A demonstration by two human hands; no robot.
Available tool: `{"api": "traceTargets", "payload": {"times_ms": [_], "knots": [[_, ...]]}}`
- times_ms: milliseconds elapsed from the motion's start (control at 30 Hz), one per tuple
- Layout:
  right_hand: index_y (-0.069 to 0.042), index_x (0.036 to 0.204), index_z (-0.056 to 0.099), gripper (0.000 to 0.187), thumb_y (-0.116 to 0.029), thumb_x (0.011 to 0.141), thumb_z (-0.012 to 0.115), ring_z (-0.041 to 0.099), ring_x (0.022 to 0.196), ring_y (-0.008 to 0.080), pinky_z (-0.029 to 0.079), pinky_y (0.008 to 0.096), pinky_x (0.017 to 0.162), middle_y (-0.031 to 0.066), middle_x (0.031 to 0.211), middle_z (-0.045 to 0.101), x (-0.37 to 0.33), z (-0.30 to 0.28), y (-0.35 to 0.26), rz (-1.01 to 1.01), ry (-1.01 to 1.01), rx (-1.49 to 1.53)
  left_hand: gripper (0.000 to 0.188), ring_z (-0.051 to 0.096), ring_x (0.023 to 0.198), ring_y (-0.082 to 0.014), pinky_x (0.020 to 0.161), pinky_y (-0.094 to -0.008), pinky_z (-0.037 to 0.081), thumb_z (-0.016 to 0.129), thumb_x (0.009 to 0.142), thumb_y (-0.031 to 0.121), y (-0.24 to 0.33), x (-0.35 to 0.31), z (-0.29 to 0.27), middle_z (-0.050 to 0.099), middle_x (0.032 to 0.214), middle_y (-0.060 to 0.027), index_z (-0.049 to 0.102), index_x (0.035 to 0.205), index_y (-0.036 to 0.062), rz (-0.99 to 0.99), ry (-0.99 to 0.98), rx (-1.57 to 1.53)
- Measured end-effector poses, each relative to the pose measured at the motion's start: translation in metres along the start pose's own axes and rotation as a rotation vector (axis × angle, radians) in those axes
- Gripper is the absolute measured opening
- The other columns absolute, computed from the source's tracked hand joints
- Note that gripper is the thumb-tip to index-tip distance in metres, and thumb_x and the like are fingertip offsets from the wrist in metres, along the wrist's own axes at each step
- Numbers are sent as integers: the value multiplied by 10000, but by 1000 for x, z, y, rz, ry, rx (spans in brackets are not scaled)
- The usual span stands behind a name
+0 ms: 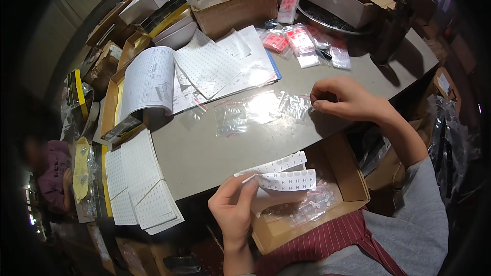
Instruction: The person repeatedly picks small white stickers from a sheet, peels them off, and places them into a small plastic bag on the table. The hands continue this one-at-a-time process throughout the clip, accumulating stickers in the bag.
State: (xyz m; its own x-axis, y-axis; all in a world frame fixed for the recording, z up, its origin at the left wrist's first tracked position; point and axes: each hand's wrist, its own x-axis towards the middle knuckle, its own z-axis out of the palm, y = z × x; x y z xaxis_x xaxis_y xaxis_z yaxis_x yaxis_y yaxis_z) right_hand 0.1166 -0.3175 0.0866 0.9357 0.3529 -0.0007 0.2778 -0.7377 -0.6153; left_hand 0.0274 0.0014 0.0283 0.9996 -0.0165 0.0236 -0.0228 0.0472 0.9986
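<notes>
My left hand (pixel 232 205) pinches folded sheets of round white stickers (pixel 287 181) between thumb and fingers, above an open cardboard box (pixel 353 166). Inside that box lie small clear zip bags (pixel 312 205) with little white round pieces in them. Over the table, my right hand (pixel 348 98) is closed, thumb and forefinger brought together at the edge of a row of flat clear zip bags (pixel 294 106). Whether something tiny is between those fingertips is too small to tell. More clear zip bags (pixel 230 117) overlap along the row to the left, under a bright glare.
An open booklet (pixel 148 79) and loose printed sheets (pixel 204 64) cover the back left. Stacked sticker sheets (pixel 146 184) overhang the table's left edge. Red-and-clear bag packs (pixel 302 43), a round tray of dark bits (pixel 327 18) and cardboard boxes (pixel 235 13) stand behind. Another person (pixel 53 174) is at far left.
</notes>
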Motion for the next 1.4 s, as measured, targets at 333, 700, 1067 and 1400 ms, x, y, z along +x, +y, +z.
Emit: {"api": "traceTargets", "payload": {"times_ms": [333,700,1067,1400], "knots": [[-9,1088,599,321,-227,898,737,689,894,381,516,464,753,209,924,696,7,11,7,49,-42,-164,194,650,895,-123,814,-239,487,718,883,-44,2,-8,-20,728,977,-81,746,1067,-101,12,77,-76],[19,1023,549,216,-64,855,655,624,925,432,499,483,795,228,980,643,41,15,3,-176,-85,-88,194,647,894,-116,813,-237,485,724,908,14,8,-11,-23,735,981,-76,750,1071,-89,-12,10,-94],[-3,1085,530,343,-117,833,734,630,981,399,501,475,848,190,1011,625,35,28,-5,-108,190,-567,210,661,870,-123,815,-239,494,722,896,13,3,-10,-23,748,964,-94,748,1077,-90,19,44,-66],[-19,1130,553,347,-81,829,715,617,1017,378,509,465,870,157,1068,603,-4,33,-66,-492,-203,13,181,638,849,-107,790,-224,479,719,893,5,9,-12,-18,734,920,-66,757,1047,-82,28,35,-26]]}}
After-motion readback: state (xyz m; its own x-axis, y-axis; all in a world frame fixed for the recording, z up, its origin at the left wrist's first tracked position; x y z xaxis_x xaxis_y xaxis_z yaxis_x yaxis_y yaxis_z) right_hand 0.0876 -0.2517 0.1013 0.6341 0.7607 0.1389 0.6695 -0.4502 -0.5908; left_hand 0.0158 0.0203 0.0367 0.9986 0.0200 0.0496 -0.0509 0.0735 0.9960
